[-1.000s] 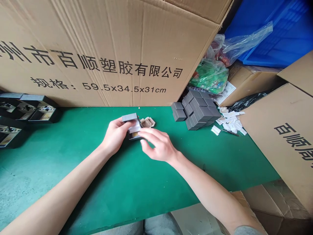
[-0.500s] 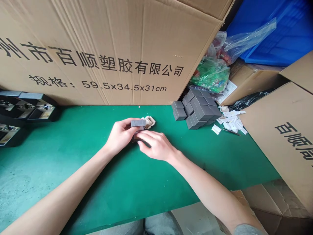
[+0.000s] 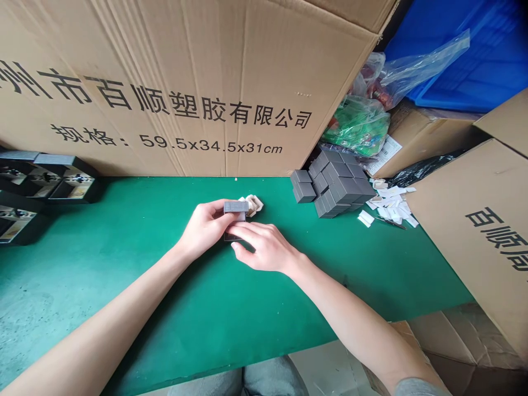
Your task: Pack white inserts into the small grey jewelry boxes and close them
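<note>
My left hand (image 3: 206, 230) is closed on a small grey box (image 3: 236, 207), its thumb across the near face and its fingers behind. Tilted up, the box stands just above or on the green table; which one I cannot tell. My right hand (image 3: 267, 247) lies against the lower part of the box, fingers stretched out over it and thumb held apart. A dark edge (image 3: 231, 237) shows beneath the right fingers, but most of that part is covered. Right behind the box sits a crumpled off-white piece (image 3: 256, 205).
Stacked grey boxes (image 3: 342, 184) stand at the back right beside scattered white slips (image 3: 391, 206). At the left are open black boxes (image 3: 72, 184) with small parts inside. A large carton (image 3: 185, 66) walls off the back; another carton (image 3: 474, 220) borders the right.
Both hands keep almost the same pose on the box. The right fingers have shifted slightly on its lower part, and the whole view has moved a little.
</note>
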The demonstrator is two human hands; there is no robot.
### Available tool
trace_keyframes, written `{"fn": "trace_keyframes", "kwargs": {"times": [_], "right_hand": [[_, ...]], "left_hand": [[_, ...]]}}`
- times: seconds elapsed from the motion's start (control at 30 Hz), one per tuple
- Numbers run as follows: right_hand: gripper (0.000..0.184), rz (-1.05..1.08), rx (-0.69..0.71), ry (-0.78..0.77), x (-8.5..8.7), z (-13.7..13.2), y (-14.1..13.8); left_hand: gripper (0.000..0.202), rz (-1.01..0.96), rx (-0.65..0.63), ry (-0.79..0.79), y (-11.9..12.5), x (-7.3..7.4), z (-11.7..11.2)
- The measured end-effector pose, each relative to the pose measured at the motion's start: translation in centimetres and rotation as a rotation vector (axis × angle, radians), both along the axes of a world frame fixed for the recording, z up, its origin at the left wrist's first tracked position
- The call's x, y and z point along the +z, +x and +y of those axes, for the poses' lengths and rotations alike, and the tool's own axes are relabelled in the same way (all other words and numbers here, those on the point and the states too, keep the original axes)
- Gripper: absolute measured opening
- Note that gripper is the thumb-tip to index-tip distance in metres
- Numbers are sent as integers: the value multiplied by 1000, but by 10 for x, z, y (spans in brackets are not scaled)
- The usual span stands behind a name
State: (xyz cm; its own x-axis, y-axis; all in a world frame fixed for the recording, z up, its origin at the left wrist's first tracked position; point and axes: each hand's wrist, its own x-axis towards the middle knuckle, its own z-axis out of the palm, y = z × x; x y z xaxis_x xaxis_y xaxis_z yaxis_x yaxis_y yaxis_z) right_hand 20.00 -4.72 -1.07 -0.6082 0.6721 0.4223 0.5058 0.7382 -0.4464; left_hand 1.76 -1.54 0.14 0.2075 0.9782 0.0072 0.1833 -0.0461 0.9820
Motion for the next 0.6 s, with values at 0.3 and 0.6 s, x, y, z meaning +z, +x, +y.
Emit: {"fn": "trace_keyframes", "kwargs": {"times": [0.3, 0.6], "right_hand": [[23, -46, -11, -130, -1, 0, 2], [23, -118, -163, 158, -4, 0, -2]], "left_hand": [[29, 29, -15, -41, -2, 1, -1], [30, 135, 69, 62, 0, 1, 0]]}}
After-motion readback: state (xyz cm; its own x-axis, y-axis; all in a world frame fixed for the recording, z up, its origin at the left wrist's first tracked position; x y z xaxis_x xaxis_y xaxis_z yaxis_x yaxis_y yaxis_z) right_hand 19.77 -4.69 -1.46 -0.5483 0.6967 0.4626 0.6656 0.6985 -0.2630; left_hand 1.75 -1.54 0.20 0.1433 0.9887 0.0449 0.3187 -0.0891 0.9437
